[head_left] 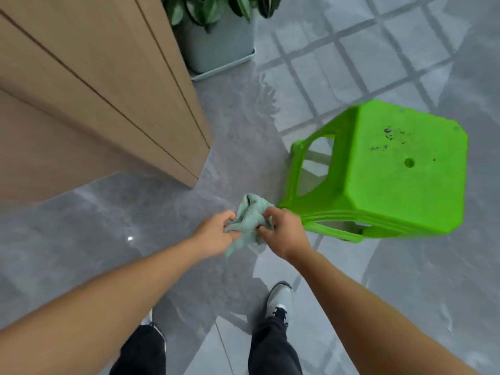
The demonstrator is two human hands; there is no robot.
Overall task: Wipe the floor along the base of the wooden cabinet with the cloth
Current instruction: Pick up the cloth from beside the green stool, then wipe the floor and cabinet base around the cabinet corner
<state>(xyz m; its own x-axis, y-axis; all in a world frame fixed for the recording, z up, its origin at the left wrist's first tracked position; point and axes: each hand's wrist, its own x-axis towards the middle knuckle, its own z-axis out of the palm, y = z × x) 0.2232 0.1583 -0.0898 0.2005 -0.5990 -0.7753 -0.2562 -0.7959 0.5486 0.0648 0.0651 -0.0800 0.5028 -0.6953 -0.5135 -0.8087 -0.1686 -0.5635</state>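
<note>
Cloth is gripped bunched by fingers of left hand and right hand, above the floor; lowering beside the wooden cabinet base is judged next.

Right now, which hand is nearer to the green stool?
Right. The right hand grips the cloth just beside the green stool, near its leg. The left hand holds the cloth's other side, farther from the stool.
</note>
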